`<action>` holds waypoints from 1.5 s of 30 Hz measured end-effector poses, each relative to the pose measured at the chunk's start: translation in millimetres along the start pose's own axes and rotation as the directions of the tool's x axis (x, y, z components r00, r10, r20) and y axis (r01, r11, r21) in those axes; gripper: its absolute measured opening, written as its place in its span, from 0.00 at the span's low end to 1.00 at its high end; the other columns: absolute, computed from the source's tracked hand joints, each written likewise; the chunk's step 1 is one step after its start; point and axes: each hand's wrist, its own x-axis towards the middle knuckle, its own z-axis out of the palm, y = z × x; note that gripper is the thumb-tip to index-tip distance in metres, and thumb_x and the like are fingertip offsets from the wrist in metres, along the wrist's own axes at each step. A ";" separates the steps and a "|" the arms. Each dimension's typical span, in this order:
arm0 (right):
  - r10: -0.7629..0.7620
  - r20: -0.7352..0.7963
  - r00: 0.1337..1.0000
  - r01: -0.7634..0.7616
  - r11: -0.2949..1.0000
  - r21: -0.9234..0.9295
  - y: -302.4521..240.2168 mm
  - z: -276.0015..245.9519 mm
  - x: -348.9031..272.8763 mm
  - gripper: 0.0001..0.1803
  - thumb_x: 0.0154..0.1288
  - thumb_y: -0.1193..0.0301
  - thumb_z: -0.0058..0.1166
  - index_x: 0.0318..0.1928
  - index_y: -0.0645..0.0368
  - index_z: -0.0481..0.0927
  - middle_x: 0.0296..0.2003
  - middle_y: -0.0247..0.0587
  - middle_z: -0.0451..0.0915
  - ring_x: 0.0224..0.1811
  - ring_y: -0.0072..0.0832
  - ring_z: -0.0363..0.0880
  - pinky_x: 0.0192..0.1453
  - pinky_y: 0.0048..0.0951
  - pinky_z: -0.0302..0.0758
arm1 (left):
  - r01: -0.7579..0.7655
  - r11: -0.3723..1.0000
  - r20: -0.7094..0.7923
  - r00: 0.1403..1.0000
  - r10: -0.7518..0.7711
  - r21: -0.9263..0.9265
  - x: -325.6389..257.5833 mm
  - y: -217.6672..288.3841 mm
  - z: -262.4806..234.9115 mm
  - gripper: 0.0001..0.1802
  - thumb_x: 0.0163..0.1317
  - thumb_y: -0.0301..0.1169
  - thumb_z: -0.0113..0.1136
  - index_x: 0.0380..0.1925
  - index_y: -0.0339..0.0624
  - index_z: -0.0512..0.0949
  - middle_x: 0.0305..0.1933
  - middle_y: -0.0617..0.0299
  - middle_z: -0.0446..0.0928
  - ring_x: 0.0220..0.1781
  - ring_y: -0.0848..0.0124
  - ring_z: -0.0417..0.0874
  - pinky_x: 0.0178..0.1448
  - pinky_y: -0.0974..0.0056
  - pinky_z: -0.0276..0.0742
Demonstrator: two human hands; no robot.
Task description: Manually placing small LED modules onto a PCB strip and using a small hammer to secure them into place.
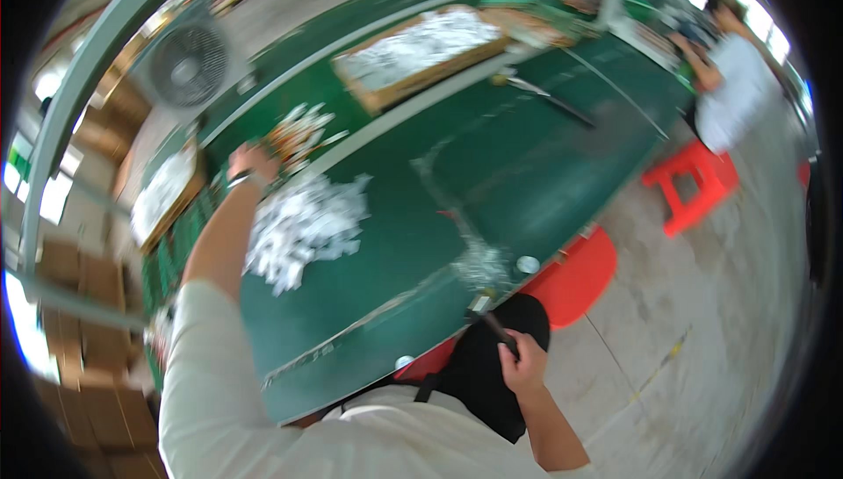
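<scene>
Left hand [252, 163] stretched out, closed over small pale pieces beyond a crumpled white heap [306, 224] on smooth green worktop [518, 172]. Right hand [525, 363] gripping slim dark-handled tool [492, 321] at near edge.

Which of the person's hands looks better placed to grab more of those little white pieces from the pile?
Probably the left hand: it is stretched out over the green table, just beyond the white pile. The right hand is back near the lap, gripping a dark-handled tool.
</scene>
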 end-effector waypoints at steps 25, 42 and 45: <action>0.044 0.024 0.999 -0.043 0.999 -0.013 2.6 -3.8 -6.6 0.14 0.68 0.65 0.66 0.51 0.56 0.85 0.30 0.38 0.81 0.29 0.38 0.83 0.32 0.37 0.77 | 0.245 0.969 -0.004 0.969 -0.245 -0.045 -34.8 66.7 -44.4 0.41 0.50 0.54 0.81 0.62 0.47 0.82 0.74 0.62 0.70 0.80 0.58 0.62 0.77 0.47 0.70; 0.034 0.014 0.999 -0.033 0.999 -0.012 0.3 -4.5 -5.2 0.13 0.69 0.65 0.65 0.49 0.55 0.85 0.31 0.38 0.82 0.31 0.38 0.84 0.34 0.38 0.78 | 0.351 0.902 -0.065 0.924 -0.378 -0.252 13.1 74.1 -8.0 0.33 0.53 0.55 0.72 0.52 0.44 0.88 0.65 0.51 0.82 0.71 0.53 0.76 0.73 0.47 0.72; 0.024 0.019 1.000 -0.024 1.000 0.003 0.6 -3.8 -5.0 0.13 0.69 0.64 0.65 0.50 0.55 0.85 0.31 0.39 0.83 0.32 0.39 0.85 0.34 0.38 0.79 | 0.167 0.904 -0.045 0.979 -0.201 -0.394 70.5 35.2 28.5 0.32 0.53 0.55 0.70 0.47 0.38 0.88 0.48 0.47 0.89 0.51 0.48 0.89 0.61 0.48 0.82</action>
